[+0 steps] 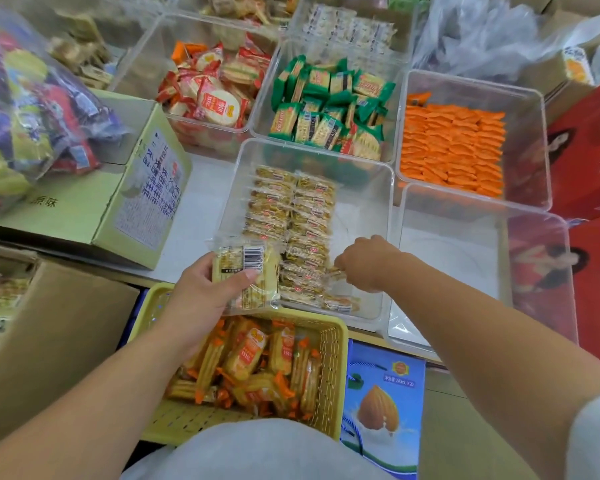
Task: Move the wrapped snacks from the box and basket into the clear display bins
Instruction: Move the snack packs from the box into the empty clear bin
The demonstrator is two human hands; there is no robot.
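Observation:
My left hand [205,292] grips a stack of clear-wrapped yellow cracker packs [246,271] over the near left corner of a clear display bin [374,188]. Inside that bin lie two rows of the same wrapped packs [291,216]. Reaching into the bin beside the rows, my right hand [368,265] pinches one wrapped pack [335,273] at its fingertips. Below the bin stands a yellow basket [329,362] holding several orange-wrapped snacks [257,362]. A green cardboard box [125,202] sits to the left.
Other clear bins hold red-wrapped rounds [208,88], green-wrapped crackers [329,105] and orange packs [454,147]. A clear bin [482,244] at right holds nothing. A brown carton [59,327] is at left, red gift boxes [589,188] at right, a blue almond-milk box [385,403] below.

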